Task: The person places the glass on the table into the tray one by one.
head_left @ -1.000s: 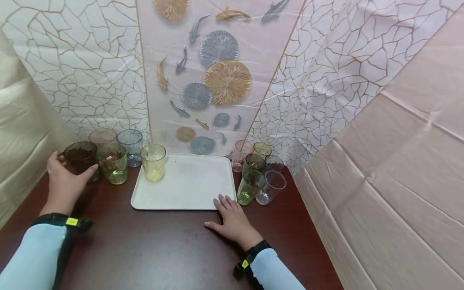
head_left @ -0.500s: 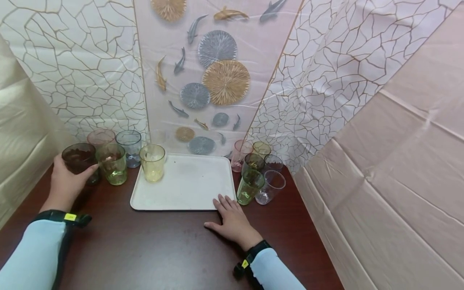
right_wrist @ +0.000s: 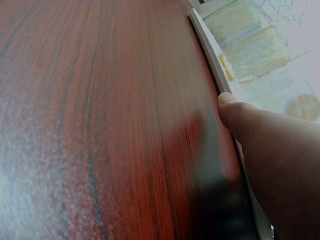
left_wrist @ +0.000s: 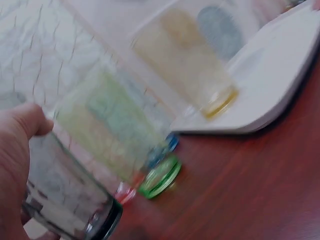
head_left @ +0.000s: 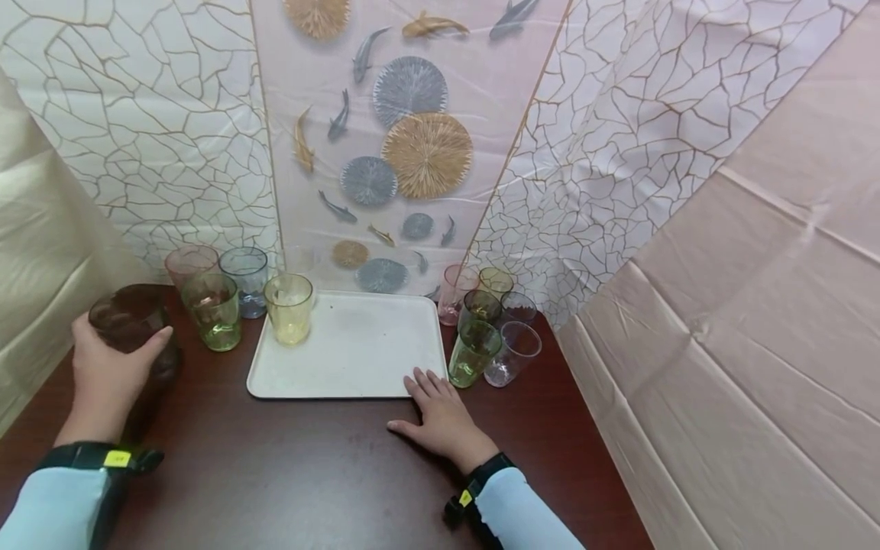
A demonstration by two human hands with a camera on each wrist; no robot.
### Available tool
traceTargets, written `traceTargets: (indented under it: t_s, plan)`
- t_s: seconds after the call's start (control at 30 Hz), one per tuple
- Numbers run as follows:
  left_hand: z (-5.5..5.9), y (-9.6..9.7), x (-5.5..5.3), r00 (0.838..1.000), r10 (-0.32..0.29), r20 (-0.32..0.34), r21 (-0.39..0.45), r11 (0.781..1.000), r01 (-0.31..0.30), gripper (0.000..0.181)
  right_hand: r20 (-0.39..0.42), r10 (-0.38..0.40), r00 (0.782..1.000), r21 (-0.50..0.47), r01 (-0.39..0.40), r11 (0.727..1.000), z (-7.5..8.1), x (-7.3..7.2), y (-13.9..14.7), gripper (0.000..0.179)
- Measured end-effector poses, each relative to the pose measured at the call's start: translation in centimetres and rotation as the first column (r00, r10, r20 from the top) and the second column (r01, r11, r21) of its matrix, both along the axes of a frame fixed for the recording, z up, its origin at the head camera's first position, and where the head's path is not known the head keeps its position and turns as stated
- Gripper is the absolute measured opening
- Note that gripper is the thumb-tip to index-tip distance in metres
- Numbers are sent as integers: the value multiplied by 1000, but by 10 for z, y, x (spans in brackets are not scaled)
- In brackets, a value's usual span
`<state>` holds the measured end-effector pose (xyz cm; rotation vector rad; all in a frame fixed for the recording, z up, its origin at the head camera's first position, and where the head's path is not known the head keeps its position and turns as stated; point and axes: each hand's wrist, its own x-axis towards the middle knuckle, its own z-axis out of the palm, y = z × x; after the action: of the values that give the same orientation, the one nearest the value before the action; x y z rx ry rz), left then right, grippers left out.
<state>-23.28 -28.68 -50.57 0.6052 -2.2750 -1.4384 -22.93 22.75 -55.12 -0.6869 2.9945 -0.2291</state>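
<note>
My left hand [head_left: 110, 370] grips a dark smoky tumbler [head_left: 131, 317] at the far left, thumb on its near side; in the left wrist view the dark tumbler [left_wrist: 70, 192] leans across the lower left corner. Right of it stand a green tumbler [head_left: 215, 317], a pink tumbler [head_left: 187, 263] and a blue tumbler [head_left: 249, 283]. A yellow tumbler [head_left: 290, 313] stands upright on the left part of a white tray [head_left: 357, 351]. My right hand [head_left: 443, 420] lies with fingers spread, fingertips at the tray's front right corner.
Right of the tray stands a second group of tumblers: pink [head_left: 457, 294], yellow [head_left: 496, 281], dark [head_left: 481, 305], green [head_left: 474, 355] and clear ones [head_left: 514, 355]. Patterned cloth [head_left: 412, 229] hangs behind the brown table [head_left: 309, 473], with beige cloth [head_left: 722, 344] at the right side.
The left hand has drawn the dark tumbler toward the person and a little left, away from the green and pink ones. The right hand has stayed at the tray corner.
</note>
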Motion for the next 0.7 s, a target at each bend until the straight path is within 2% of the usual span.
traceTargets:
  t_s: [0.07, 0.13, 0.23, 0.37, 0.5, 0.7]
  plan:
    - [3, 11, 11, 1000, -1, 6, 4, 1000, 1, 114, 3, 5, 1000, 0, -5, 1000, 1, 0, 0, 97]
    - [5, 24, 19, 1000, -28, 13, -1, 1000, 28, 114, 0, 7, 1000, 2, -7, 1000, 1, -1, 0, 97]
    - [8, 46, 22, 997, -75, 1, -6, 997, 75, 112, -10, 4, 1000, 11, -4, 1000, -1, -2, 2, 99]
    - [7, 74, 19, 988, -154, -28, -15, 988, 154, 110, -14, 5, 1000, 17, -5, 1000, -3, -3, 3, 99]
    - [4, 97, 15, 971, -236, -36, -8, 972, 236, 111, -9, 12, 1000, 15, -12, 1000, -3, -3, 3, 99]
    - [3, 125, 6, 946, -318, -56, -62, 947, 315, 112, -12, 13, 1000, 16, -13, 1000, -3, -3, 3, 99]
